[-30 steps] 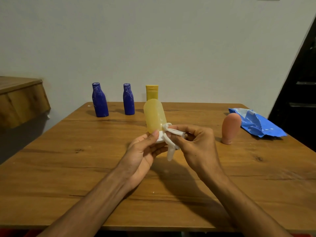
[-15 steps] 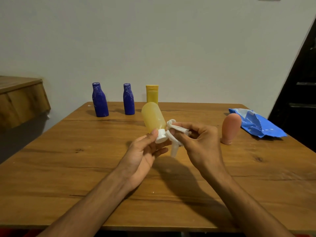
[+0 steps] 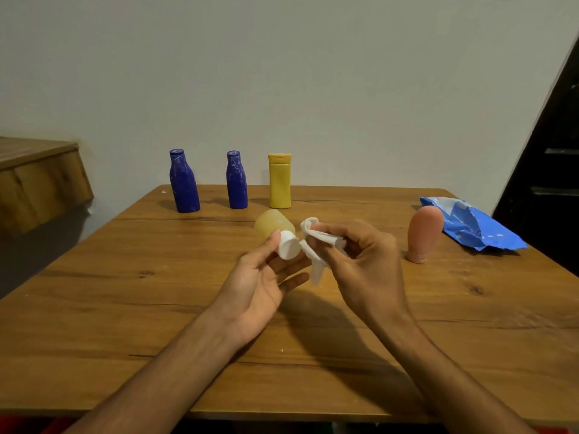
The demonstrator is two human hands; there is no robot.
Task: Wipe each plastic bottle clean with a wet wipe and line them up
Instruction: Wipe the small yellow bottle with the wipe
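A: What are the hands doing in the head view?

B: Both are raised over the wooden table (image 3: pixel 125 292), close together but not touching each other. The left hand (image 3: pixel 260 277) is palm up and grips the pale yellow bottle (image 3: pixel 272 225) at its cap end, with the thumb on the white cap (image 3: pixel 288 249) and the fingers under it. The bottle points away from the person, cap towards the camera.

A: And the other one?

B: The right hand (image 3: pixel 366 264) pinches a crumpled wet wipe (image 3: pixel 316 245) between thumb and fingertips, just right of the cap. I cannot tell whether the wipe's edge touches the cap or sits just beside it. A loose tail of the wipe hangs down between the two hands.

A: Where are the remaining bottles?

B: Three stand upright in a row beyond the left hand, near the table's far edge. They are the first blue bottle (image 3: pixel 184 183), the second blue bottle (image 3: pixel 236 181) and the yellow bottle (image 3: pixel 279 183), which is directly behind the held one. Well to the right of the right hand, the pink bottle (image 3: pixel 424 233) stands on its cap. Just past it lies the blue wipes pack (image 3: pixel 476 230), crumpled.

A: Anything off the table?

B: There is a wooden ledge (image 3: pixel 37 180) far out past the left hand and a dark door (image 3: pixel 551 167) far out past the right.
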